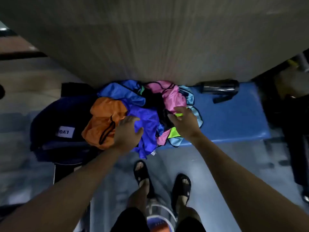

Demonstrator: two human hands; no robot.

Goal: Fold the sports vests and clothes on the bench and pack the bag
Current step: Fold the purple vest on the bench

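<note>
Pile: crumpled shiny sports vests (147,113), heaped on the blue padded bench (234,121) against the wall.
Left hand (127,133): laid on the royal-blue vest (147,124) beside the orange vest (103,121), fingers loosely spread, thumb pressing cloth.
Right hand (184,121): just over the pink vest (173,97), fingers relaxed; grip on cloth unclear.
Bag: dark navy fabric bag (61,129), left of pile, touching orange vest.
Bottle: dark cylindrical bottle (219,87), lying on bench, right of both hands.

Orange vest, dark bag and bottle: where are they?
orange vest (102,121): head view, on its crumpled middle.
dark bag (55,114): head view, on its top above the white label.
bottle (219,86): head view, on its dark body, lying on the bench.
</note>
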